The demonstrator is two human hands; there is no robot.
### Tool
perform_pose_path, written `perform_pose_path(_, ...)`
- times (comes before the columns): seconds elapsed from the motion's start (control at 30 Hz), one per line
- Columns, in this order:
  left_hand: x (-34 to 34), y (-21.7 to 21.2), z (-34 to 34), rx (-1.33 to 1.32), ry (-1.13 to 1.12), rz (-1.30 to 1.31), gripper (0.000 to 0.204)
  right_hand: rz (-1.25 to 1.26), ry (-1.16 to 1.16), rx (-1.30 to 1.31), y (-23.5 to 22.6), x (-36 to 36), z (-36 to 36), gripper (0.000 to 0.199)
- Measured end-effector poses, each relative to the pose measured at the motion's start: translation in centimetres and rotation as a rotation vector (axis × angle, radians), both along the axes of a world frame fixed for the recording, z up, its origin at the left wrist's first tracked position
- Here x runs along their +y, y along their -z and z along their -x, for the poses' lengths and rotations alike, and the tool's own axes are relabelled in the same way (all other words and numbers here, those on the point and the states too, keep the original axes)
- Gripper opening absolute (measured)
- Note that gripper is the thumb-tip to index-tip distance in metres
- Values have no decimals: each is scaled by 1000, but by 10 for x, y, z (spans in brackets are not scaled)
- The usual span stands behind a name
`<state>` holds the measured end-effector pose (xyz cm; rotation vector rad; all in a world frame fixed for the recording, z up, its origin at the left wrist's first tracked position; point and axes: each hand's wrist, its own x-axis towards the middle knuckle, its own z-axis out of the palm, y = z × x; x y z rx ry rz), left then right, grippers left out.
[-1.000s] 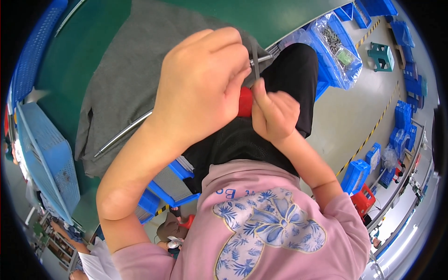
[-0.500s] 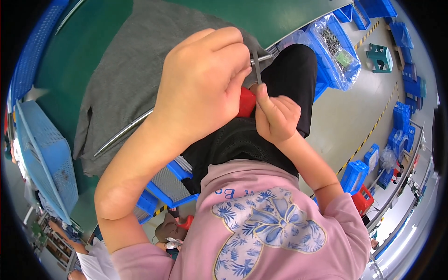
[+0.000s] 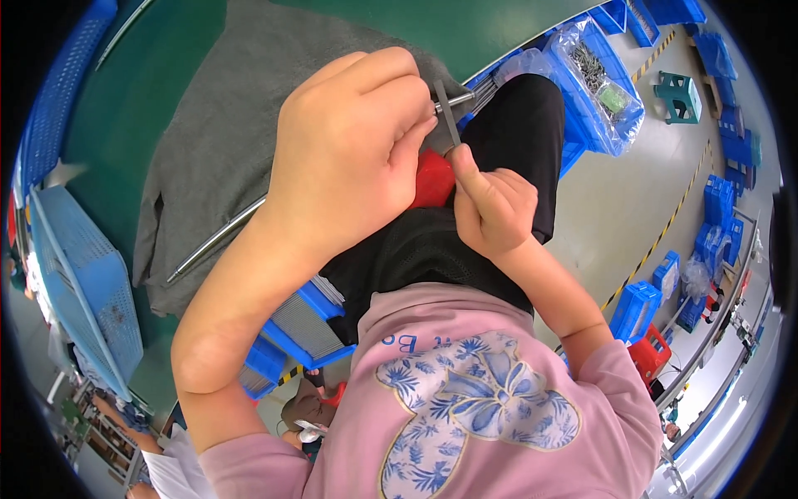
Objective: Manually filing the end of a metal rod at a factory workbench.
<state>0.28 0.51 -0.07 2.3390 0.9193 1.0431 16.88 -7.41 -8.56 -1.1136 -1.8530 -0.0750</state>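
My left hand (image 3: 349, 141) is raised over the grey cloth (image 3: 216, 108), its fingers pinched on a thin metal rod (image 3: 461, 100) whose end sticks out to the right. My right hand (image 3: 496, 208) is closed round one end of a narrow flat grey strip (image 3: 447, 112), perhaps a file, with the thumb laid along it. The strip crosses the rod beside my left fingertips and appears to touch it. A shiny rod length (image 3: 218, 239) lies over the cloth and runs behind my left forearm; whether it is the same rod, I cannot tell.
A green table (image 3: 490, 29) carries the cloth. Blue bins of metal parts stand right (image 3: 594, 83) and lower left (image 3: 303, 328). A light-blue basket (image 3: 87, 283) is at the left. A red object (image 3: 432, 179) shows behind my hands; a green stool (image 3: 677, 98) stands on the floor.
My left hand and the rod end have shifted slightly left. The strip in my right hand now leans further left at its top, while the right hand has hardly moved.
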Motion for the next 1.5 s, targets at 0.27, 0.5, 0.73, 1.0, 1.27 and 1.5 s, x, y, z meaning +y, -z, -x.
perform_pose_path(0.27,1,2,0,0,9,-15,17,41,53,-43,-2,-5,-5,50)
perform_pose_path(0.5,0,0,2,0,-5,-10,17,194,45,-34,-45,-13,-2,47)
perform_pose_path(0.73,-1,0,-2,-15,-3,-7,17,65,40,-44,-32,11,5,47)
perform_pose_path(1.0,-2,-1,1,14,-2,-12,18,398,210,561,-38,-10,-2,33)
perform_pose_path(1.27,-4,-1,1,20,-16,-23,19,689,-33,1306,-41,15,26,13)
perform_pose_path(1.5,-5,3,-3,-18,-39,-2,19,387,-89,1122,-39,24,38,8)
